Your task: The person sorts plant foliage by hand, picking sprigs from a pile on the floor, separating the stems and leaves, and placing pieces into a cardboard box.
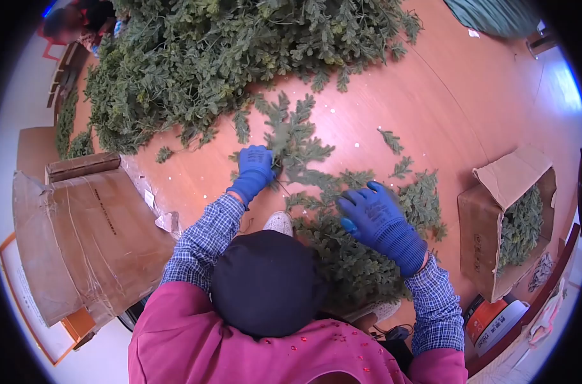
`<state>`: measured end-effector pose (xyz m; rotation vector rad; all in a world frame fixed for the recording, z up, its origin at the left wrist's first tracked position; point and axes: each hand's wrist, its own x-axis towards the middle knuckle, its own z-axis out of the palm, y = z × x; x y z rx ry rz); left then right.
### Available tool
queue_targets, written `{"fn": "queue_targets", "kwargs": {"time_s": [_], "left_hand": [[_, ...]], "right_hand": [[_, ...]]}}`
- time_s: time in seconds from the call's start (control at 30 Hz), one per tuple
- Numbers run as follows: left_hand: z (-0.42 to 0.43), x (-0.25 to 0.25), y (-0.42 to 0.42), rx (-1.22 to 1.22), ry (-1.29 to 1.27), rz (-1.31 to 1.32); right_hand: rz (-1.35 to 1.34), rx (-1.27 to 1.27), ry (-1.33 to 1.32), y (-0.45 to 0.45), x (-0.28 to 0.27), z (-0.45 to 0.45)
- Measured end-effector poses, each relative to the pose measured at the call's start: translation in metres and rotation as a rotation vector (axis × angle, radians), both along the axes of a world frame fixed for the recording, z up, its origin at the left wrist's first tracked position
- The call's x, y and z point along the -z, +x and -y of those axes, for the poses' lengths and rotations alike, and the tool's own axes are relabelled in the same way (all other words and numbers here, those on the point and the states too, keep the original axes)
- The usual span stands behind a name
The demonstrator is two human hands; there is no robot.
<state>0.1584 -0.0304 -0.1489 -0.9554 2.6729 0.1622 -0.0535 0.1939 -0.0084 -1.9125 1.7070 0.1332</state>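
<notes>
My left hand (256, 168), in a blue knit work glove, is closed on an artificial evergreen branch (294, 131). The branch's green sprigs spread out to the right of my fist and away from me. My right hand (374, 214), gloved the same way, hovers palm down with thumb and fingers apart, and nothing shows in it. Beneath and beside it lies a smaller heap of green sprigs (352, 262), partly covered by that hand and by my head. Loose sprigs (391, 141) are scattered a little farther off.
A large pile of green branches (240, 57) covers the far side of the brown surface (444, 109). An open cardboard box (479, 237) with greenery inside stands at right, a flattened-looking carton (93, 237) at left. Another person (80, 25) is at the far left; a round red-and-white container (492, 320) sits lower right.
</notes>
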Motion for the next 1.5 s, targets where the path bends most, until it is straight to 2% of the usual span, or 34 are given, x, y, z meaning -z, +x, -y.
{"fn": "queue_targets", "kwargs": {"time_s": [0.03, 0.07, 0.1, 0.2, 0.23, 0.3, 0.33, 0.37, 0.4, 0.43, 0.47, 0.5, 0.57, 0.6, 0.63, 0.7, 0.73, 0.83, 0.9, 0.97, 1.0, 1.07, 1.1, 1.17, 1.2, 1.23, 1.3, 1.33, 1.37, 1.4, 1.43, 1.47, 1.5], "left_hand": [[0.001, 0.005, 0.001, -0.009, -0.020, -0.001], [0.005, 0.009, 0.003, -0.154, 0.061, -0.025], [0.008, 0.003, 0.007, -0.147, 0.062, -0.020], [0.016, -0.030, 0.010, -0.306, 0.109, -0.353], [0.020, -0.039, 0.011, -0.300, 0.101, -0.351], [0.030, -0.059, 0.016, -0.594, 0.587, -0.848], [0.035, -0.075, 0.016, -0.588, 0.687, -1.020], [0.044, -0.068, 0.024, -0.584, 0.678, -1.020], [0.055, -0.051, 0.037, -0.466, 0.558, -0.808], [0.058, -0.055, 0.036, -0.349, 0.435, -0.599], [0.062, -0.061, 0.034, -0.479, 0.516, -0.568], [0.066, -0.077, 0.027, -0.466, 0.514, -0.564], [0.074, -0.100, 0.024, -0.818, 1.057, -1.143], [0.079, -0.102, 0.033, -0.696, 1.080, -1.088], [0.082, -0.099, 0.034, -0.689, 1.075, -1.091], [0.080, -0.102, 0.021, -0.628, 0.963, -0.740], [0.077, -0.108, 0.014, -0.591, 1.047, -0.833], [0.057, -0.139, -0.010, -0.514, 0.990, -0.930], [0.063, -0.136, -0.009, -0.505, 1.001, -0.956], [0.056, -0.141, -0.013, -0.406, 0.980, -1.055], [0.050, -0.149, -0.016, -0.412, 0.974, -1.027], [0.038, -0.162, -0.025, -0.359, 0.985, -1.045], [0.034, -0.166, -0.029, -0.315, 0.993, -1.068], [0.030, -0.172, -0.031, -0.281, 0.939, -1.008], [0.027, -0.178, -0.034, -0.305, 0.953, -0.973], [0.024, -0.183, -0.038, -0.329, 0.966, -0.938], [0.028, -0.185, -0.040, -0.301, 0.868, -0.922], [0.040, -0.179, -0.033, -0.104, 0.552, -0.724], [0.052, -0.170, -0.025, 0.081, 0.238, -0.515], [0.063, -0.152, -0.018, 0.276, -0.004, -0.563], [0.064, -0.141, -0.012, 0.273, 0.002, -0.564], [0.065, -0.132, -0.008, 0.102, 0.088, -0.611], [0.067, -0.124, -0.003, -0.068, 0.169, -0.657]], "right_hand": [[-0.011, 0.002, -0.016, -0.002, -0.001, -0.002], [-0.019, 0.006, -0.033, -0.003, -0.001, -0.005], [-0.015, 0.013, -0.032, -0.004, -0.001, -0.010], [0.019, 0.073, -0.137, -0.008, 0.003, -0.017], [0.016, 0.057, -0.108, -0.009, 0.005, -0.018], [0.018, 0.046, -0.084, -0.009, 0.004, -0.017], [0.040, 0.050, -0.067, -0.010, 0.001, -0.014], [0.061, 0.052, -0.051, -0.011, -0.001, -0.011], [0.065, 0.049, -0.060, -0.011, -0.003, -0.008], [0.007, 0.026, -0.068, -0.013, -0.005, -0.004], [-0.053, 0.010, -0.076, -0.015, -0.006, 0.001], [-0.052, 0.023, -0.081, -0.018, -0.009, 0.003], [-0.033, 0.065, -0.171, -0.021, -0.015, 0.004], [-0.035, 0.064, -0.177, -0.023, -0.015, 0.005], [-0.044, 0.061, -0.200, -0.025, -0.013, 0.005], [-0.055, 0.070, -0.229, -0.027, -0.013, 0.007], [-0.050, 0.079, -0.230, -0.027, -0.014, 0.005], [0.022, 0.129, -0.224, -0.028, -0.018, 0.008], [0.090, 0.176, -0.226, -0.027, -0.016, 0.016], [0.486, 0.496, -0.583, -0.021, 0.002, 0.031], [0.482, 0.507, -0.587, -0.018, 0.010, 0.041], [0.239, 0.608, -0.944, -0.010, 0.021, 0.068], [0.234, 0.618, -0.949, -0.006, 0.019, 0.078], [0.277, 0.657, -0.454, -0.002, 0.017, 0.096], [0.403, 0.641, -0.414, -0.004, 0.023, 0.103], [0.402, 0.643, -0.418, -0.007, 0.028, 0.106], [0.260, 0.696, -0.342, -0.016, 0.036, 0.108], [0.116, 0.650, -0.584, -0.027, 0.039, 0.104], [0.151, 0.642, -0.688, -0.036, 0.041, 0.097], [0.209, 0.674, -0.632, -0.045, 0.041, 0.097], [0.266, 0.709, -0.573, -0.051, 0.042, 0.097], [0.265, 0.708, -0.565, -0.052, 0.042, 0.093], [0.479, 0.810, -0.565, -0.053, 0.041, 0.091]]}}
